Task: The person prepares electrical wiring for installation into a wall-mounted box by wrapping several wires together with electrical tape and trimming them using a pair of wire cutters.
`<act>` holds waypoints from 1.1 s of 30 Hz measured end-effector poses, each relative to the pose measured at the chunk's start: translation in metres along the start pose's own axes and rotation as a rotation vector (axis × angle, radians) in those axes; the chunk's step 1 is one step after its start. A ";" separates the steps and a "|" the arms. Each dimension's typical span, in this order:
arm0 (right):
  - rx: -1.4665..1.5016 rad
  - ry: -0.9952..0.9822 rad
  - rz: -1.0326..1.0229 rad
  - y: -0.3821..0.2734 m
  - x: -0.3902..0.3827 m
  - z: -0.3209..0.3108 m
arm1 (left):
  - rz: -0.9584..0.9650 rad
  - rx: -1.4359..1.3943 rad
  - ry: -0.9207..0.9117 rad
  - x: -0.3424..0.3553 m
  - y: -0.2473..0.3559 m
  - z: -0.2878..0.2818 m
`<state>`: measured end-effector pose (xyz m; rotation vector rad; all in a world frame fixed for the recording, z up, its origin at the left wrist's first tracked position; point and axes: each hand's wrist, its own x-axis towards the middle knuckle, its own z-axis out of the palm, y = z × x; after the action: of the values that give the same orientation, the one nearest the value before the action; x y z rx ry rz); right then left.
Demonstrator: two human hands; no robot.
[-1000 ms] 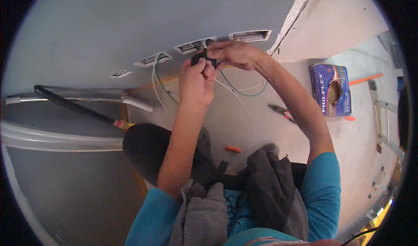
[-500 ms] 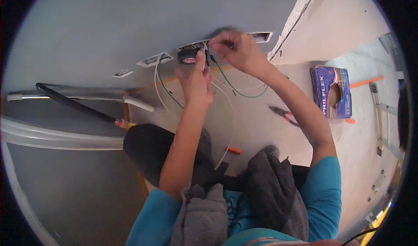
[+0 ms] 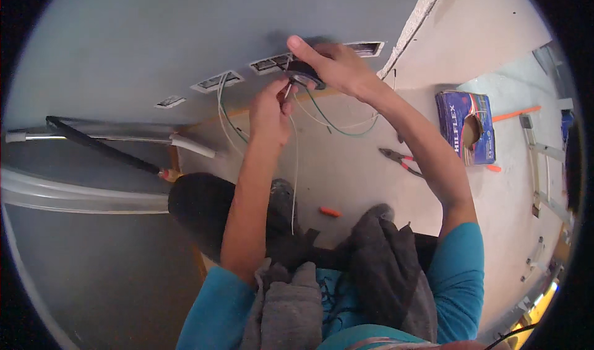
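Observation:
My right hand (image 3: 346, 70) grips a roll of black electrical tape (image 3: 303, 73) in front of the grey wall, its thumb stretched out to the left. Just below the roll, my left hand (image 3: 270, 112) is closed in a pinch on a white wire (image 3: 295, 183), whose tail hangs toward my knees. The pinched spot looks dark, perhaps wrapped in tape; my fingers partly cover it. Behind both hands is a rectangular wall box (image 3: 266, 66). A green wire (image 3: 319, 110) curves down from near the tape roll toward the floor.
More wires come out of a second wall box (image 3: 216, 81) on the left. On the floor lie pliers (image 3: 394, 156) with red handles, a small orange piece (image 3: 330, 212) and a blue wire carton (image 3: 450, 118). Pale tubes (image 3: 86, 192) and a dark rod (image 3: 102, 146) stand at left.
The tape roll has passed from my left hand to my right and shifted rightward. My left hand has moved slightly left, now pinching the white wire. The wire's tail swung left.

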<state>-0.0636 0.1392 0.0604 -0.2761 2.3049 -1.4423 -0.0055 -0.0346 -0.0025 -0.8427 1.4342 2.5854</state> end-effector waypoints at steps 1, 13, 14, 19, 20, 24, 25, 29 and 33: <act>-0.039 -0.011 0.057 -0.004 0.002 0.004 | -0.014 0.114 -0.027 0.004 -0.001 -0.003; -0.368 -0.060 -0.301 0.031 0.014 0.013 | 0.018 0.253 -0.036 0.012 -0.003 -0.003; -0.095 -0.075 -0.331 0.062 0.017 0.015 | 0.006 0.255 -0.062 0.012 -0.002 0.005; 0.393 -0.166 0.152 0.058 0.005 0.024 | -0.026 0.228 -0.005 0.011 0.003 0.004; 0.433 -0.214 0.174 0.060 0.006 0.026 | -0.065 0.240 -0.014 0.012 0.005 -0.001; 0.410 -0.247 0.171 0.063 0.011 0.023 | -0.037 0.070 -0.090 0.009 0.001 -0.006; 0.414 -0.250 0.174 0.061 0.011 0.022 | -0.034 0.036 -0.109 0.006 0.003 -0.007; 0.393 -0.336 0.126 0.061 0.021 0.023 | 0.015 -0.004 -0.032 -0.011 0.007 -0.003; 0.373 -0.358 0.091 0.070 0.034 0.029 | -0.026 -0.112 -0.039 -0.014 0.000 -0.008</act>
<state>-0.0782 0.1341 -0.0213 -0.2862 1.7097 -1.5928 0.0103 -0.0385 0.0012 -0.8132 1.2706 2.6681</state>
